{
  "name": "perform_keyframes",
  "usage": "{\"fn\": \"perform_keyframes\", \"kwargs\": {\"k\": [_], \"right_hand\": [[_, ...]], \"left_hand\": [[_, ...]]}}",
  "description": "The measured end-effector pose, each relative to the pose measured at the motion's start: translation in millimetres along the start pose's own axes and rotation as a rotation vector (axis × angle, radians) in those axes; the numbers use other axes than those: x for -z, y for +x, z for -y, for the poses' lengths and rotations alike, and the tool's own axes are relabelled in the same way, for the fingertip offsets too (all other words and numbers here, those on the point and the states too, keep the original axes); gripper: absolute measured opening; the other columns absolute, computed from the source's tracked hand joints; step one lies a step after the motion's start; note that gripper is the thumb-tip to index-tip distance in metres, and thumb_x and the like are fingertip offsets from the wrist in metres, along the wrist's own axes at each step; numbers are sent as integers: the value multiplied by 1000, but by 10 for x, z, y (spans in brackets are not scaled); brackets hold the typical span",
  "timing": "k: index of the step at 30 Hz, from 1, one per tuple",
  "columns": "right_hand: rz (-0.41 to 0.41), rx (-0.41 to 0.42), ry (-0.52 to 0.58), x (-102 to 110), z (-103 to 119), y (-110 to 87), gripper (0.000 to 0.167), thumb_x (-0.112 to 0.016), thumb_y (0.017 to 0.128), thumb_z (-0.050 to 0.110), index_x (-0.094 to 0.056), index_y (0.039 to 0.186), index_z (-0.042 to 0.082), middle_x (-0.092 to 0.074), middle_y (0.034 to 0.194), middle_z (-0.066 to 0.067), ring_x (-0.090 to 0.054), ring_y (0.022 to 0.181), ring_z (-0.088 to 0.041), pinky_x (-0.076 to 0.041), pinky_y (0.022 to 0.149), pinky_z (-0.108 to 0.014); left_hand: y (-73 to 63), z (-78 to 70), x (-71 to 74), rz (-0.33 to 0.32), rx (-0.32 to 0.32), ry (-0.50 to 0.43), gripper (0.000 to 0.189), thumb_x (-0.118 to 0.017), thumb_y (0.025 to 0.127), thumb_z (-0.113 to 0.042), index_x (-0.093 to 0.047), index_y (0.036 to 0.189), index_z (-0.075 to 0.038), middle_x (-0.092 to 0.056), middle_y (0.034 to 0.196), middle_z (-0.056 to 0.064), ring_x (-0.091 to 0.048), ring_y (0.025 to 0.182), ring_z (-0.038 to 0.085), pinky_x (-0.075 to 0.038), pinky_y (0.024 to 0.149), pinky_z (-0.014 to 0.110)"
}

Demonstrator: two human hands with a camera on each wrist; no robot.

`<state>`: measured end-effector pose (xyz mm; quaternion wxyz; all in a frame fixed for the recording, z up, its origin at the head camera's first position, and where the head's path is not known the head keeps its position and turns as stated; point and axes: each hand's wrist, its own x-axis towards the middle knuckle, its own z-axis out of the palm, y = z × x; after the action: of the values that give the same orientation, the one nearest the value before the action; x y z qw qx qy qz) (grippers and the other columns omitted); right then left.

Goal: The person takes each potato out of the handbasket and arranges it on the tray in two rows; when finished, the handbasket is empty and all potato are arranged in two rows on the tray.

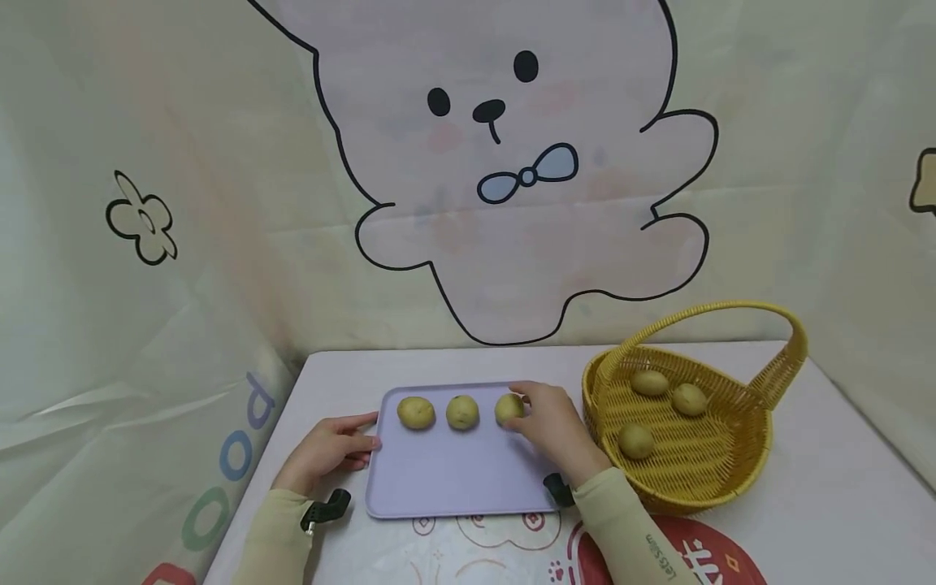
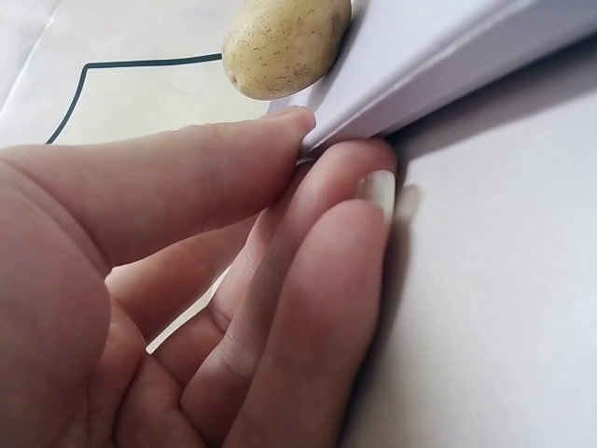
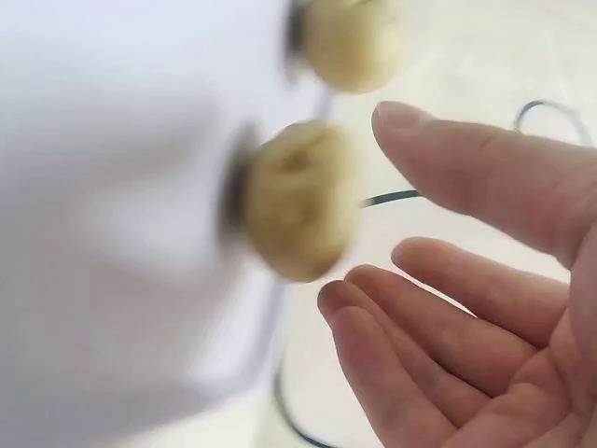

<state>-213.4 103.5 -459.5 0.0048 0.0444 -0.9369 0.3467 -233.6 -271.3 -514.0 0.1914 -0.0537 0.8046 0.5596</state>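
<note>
Three potatoes sit in a row along the far side of a pale purple tray [image 1: 461, 479]: a left one [image 1: 416, 413], a middle one [image 1: 462, 413] and a right one [image 1: 508, 409]. My left hand [image 1: 329, 451] holds the tray's left edge, its fingertips on the rim in the left wrist view, below a potato [image 2: 284, 47]. Around the right potato [image 1: 508, 409] my right hand [image 1: 548, 426] is spread. The right wrist view shows a gap between the relaxed fingers [image 3: 438, 317] and the nearest potato [image 3: 300, 201].
A yellow woven basket [image 1: 720, 463] with a tall handle stands right of the tray, close to my right forearm. It holds three more potatoes [image 1: 649, 382]. A printed cloth backdrop [image 1: 292, 284] hangs behind the white table [image 1: 344, 370].
</note>
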Motion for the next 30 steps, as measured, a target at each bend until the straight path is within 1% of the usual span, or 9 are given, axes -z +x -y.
{"fn": "perform_keyframes", "kwargs": {"k": [4,7,12,16,20,23,24,27,30], "right_hand": [[28,57,-15,134,145,-271,55,-95,82,16,-76,133,8,-78,127,-14,-74,115,-35,-62,96,-52],[86,122,-23,286,164,-517,53,-96,81,19,-78,130,9,-79,124,-11,-75,111,-32,-63,93,-50],[176,218,-53,678,-12,-869,46,-92,85,26,-79,128,15,-80,123,0,-74,107,-22,-63,92,-41],[170,229,-119,1039,-223,-1058,40,-90,89,32,-80,126,22,-79,120,10,-72,107,-12,-63,93,-38],[122,218,-167,1350,-450,-1060,36,-90,89,35,-81,123,25,-80,117,12,-74,107,-11,-64,93,-37],[67,190,-194,1562,-632,-969,36,-90,89,36,-81,121,21,-80,115,6,-76,105,-16,-64,90,-38],[51,164,-204,1631,-690,-925,37,-90,89,36,-81,121,20,-80,115,5,-76,105,-17,-64,90,-39],[27,109,-212,1811,-868,-773,39,-89,91,32,-80,124,13,-80,118,-5,-76,107,-25,-64,92,-48],[39,33,-206,1944,-1049,-607,43,-86,93,30,-78,128,7,-79,121,-14,-75,112,-34,-61,96,-58]], "left_hand": [[5,33,-4,-10,11,5,69,-86,92,-17,-59,155,-6,-71,85,3,-68,76,15,-63,69,25],[-2,51,-4,-16,13,13,69,-85,92,-17,-58,155,-6,-71,86,4,-68,77,16,-63,70,25],[-1,43,19,6,-10,25,70,-83,95,-17,-55,157,-4,-68,85,2,-67,76,13,-63,70,24],[14,15,9,40,-33,13,70,-81,96,-15,-53,158,-1,-66,82,0,-66,71,10,-62,69,23],[10,11,24,37,-32,2,70,-82,95,-15,-53,158,-1,-66,81,-1,-66,71,9,-62,69,23],[3,11,25,33,-23,0,71,-83,95,-16,-53,157,-1,-67,81,0,-67,72,10,-62,70,23],[3,12,24,34,-21,4,71,-83,95,-16,-53,158,-1,-67,81,0,-67,72,10,-62,70,23],[8,15,17,37,-20,6,71,-83,94,-16,-54,157,-2,-67,81,1,-67,72,11,-63,69,24],[15,22,8,42,-24,13,71,-83,95,-17,-53,158,-1,-67,82,1,-67,72,11,-62,69,24]]}}
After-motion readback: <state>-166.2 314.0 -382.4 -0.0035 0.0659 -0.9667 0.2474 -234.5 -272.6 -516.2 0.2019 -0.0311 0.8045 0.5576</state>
